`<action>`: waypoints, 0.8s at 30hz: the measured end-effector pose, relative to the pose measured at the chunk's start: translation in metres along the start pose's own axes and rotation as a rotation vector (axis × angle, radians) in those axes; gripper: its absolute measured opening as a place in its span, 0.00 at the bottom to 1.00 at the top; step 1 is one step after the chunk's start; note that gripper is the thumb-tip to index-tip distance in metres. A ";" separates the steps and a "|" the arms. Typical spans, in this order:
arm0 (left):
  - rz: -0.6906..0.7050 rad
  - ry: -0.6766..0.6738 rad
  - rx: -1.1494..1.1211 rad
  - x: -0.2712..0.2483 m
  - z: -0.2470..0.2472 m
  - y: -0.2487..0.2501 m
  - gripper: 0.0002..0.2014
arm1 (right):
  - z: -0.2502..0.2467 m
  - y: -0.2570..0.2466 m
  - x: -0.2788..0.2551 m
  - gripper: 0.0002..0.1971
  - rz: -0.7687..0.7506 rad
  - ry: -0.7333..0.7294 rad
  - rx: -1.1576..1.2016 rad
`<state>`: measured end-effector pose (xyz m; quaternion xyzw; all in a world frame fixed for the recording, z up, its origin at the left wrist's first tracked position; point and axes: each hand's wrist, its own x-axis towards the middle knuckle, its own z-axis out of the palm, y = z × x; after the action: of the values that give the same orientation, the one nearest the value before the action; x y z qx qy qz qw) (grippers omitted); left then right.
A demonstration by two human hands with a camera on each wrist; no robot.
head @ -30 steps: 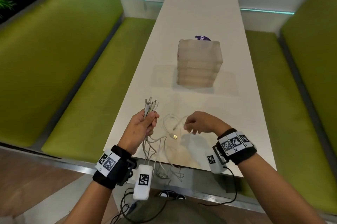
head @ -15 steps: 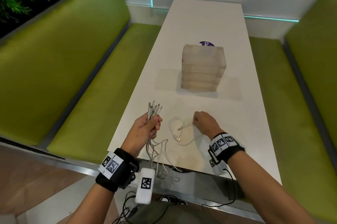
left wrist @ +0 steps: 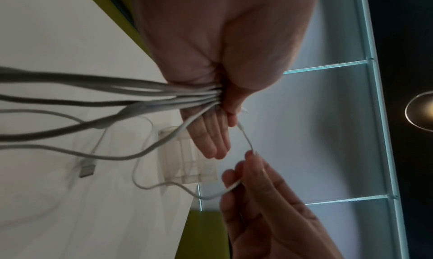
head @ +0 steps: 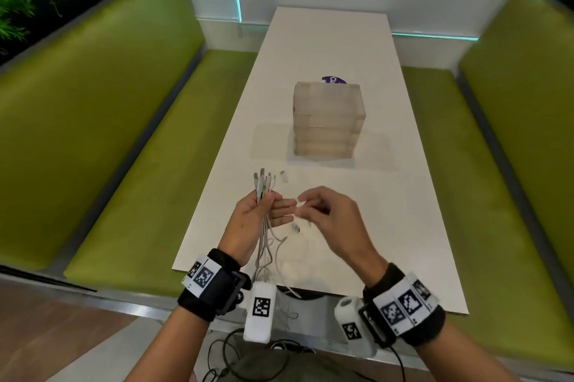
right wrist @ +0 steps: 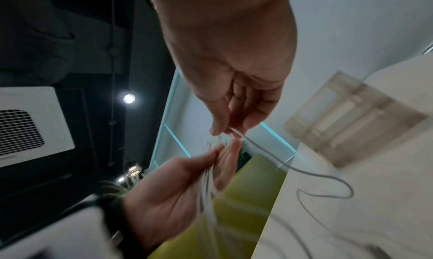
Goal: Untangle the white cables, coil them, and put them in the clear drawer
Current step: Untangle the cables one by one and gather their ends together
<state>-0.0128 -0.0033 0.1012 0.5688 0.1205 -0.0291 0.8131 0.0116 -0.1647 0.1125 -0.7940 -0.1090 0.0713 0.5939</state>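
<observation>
A: Head view? 
B: Left hand [head: 259,217] grips the white cable bundle [head: 264,187], plugs up, above the worktop [head: 388,226] near edge; clear drawer unit [head: 327,122] stands well beyond.
A: Left wrist? 
B: Thumb clamps the cables, fingers [left wrist: 214,144] straight.
A: Right wrist? 
B: Right hand [right wrist: 236,103] pinches one thin cable [right wrist: 304,172] beside the left

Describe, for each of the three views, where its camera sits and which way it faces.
Head: on the head, facing forward and down at the white table, clear drawer unit and bundle of white cables; both forearms and hands show.
Left wrist: along the left hand, whose thumb pins the bundle; right hand's fingers show.
Right wrist: along the right hand, pinching a thin white cable; the left hand shows below.
Shared: both wrist views show the thin cable and drawer unit.
</observation>
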 end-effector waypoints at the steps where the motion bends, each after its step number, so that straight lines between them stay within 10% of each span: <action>1: -0.001 0.001 -0.016 0.001 0.002 0.000 0.12 | 0.005 0.000 -0.005 0.07 -0.006 -0.013 0.013; 16: 0.012 -0.215 -0.068 -0.004 0.005 0.007 0.13 | 0.027 0.009 -0.011 0.03 -0.037 0.007 0.160; 24: 0.111 -0.123 -0.092 -0.007 0.008 0.022 0.13 | 0.005 0.016 0.002 0.04 0.029 -0.404 -0.241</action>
<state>-0.0142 -0.0034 0.1254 0.5339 0.0399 -0.0132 0.8445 0.0138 -0.1642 0.0958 -0.8301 -0.2219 0.2238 0.4600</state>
